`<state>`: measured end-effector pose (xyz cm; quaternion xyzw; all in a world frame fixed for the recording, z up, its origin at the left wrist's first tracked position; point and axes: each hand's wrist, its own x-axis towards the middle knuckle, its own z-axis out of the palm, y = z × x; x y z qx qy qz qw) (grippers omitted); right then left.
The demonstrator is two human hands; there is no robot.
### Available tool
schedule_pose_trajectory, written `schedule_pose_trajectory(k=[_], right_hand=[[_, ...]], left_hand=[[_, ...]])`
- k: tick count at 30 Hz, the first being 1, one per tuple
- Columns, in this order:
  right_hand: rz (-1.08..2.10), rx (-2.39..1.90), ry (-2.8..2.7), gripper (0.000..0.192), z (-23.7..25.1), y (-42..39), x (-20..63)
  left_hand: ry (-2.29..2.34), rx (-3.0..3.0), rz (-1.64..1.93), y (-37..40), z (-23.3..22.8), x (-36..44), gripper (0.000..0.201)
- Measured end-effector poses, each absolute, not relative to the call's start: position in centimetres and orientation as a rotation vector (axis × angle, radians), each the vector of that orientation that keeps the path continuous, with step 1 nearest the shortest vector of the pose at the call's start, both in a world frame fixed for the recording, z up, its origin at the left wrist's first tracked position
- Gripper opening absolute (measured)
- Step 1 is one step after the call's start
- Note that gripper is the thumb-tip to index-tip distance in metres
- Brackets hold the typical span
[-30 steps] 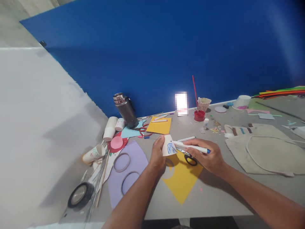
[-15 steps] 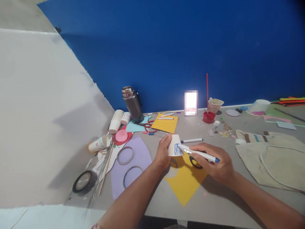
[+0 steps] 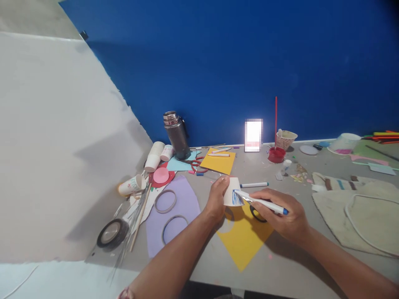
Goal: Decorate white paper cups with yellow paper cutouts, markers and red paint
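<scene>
1. Gripping a white paper cup (image 3: pixel 231 185), the left hand (image 3: pixel 217 198) holds it above the nearer yellow sheet (image 3: pixel 241 247).
2. Closed round a white marker (image 3: pixel 272 205), the right hand (image 3: pixel 288 212) keeps its tip at the cup's blue scribbles (image 3: pixel 236 197).
3. Scissors (image 3: pixel 252 213) show partly, beside the right fingers.

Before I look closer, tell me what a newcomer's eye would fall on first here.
Probably the big blue panel across the back, with a glaring, pixelated white rectangle low against it. Next, at center, the left hand holds a white cup scribbled in blue, and the right hand holds a white marker to the scribbles.
</scene>
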<state>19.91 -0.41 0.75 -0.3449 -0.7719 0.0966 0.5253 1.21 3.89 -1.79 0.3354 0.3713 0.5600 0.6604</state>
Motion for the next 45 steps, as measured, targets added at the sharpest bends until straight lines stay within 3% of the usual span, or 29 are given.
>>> schedule_pose_trajectory(k=[45], right_hand=[[0.212,-0.797,-1.887,0.010,1.50,-0.59,19.83]], left_hand=[[0.869,0.790,1.262,3.87,-1.71,1.42,0.055]])
